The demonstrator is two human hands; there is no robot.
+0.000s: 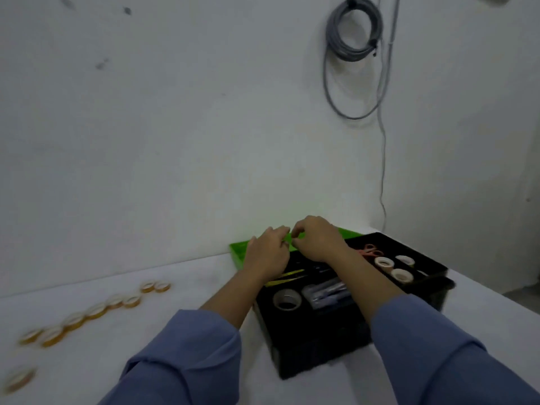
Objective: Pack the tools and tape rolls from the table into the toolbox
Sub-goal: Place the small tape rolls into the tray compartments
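The black toolbox (pixel 315 340) stands open on the white table, its green lid (pixel 238 252) tipped back against the wall. My left hand (pixel 267 252) and my right hand (pixel 317 239) meet over the box's far edge, fingers curled and pinching the lid's front rim. Inside lie a pale tape roll (pixel 287 299), a clear packet of tools (pixel 325 292), a yellow tool (pixel 287 277), orange scissors (pixel 371 251) and white tape rolls (pixel 384 263). Several yellow tape rolls (pixel 96 311) lie in a line on the table at the left.
The white table (pixel 175 287) runs along a white wall. A coiled grey cable (pixel 355 33) hangs on the wall above the toolbox, its tail dropping behind the box. The table's right edge shows past the toolbox.
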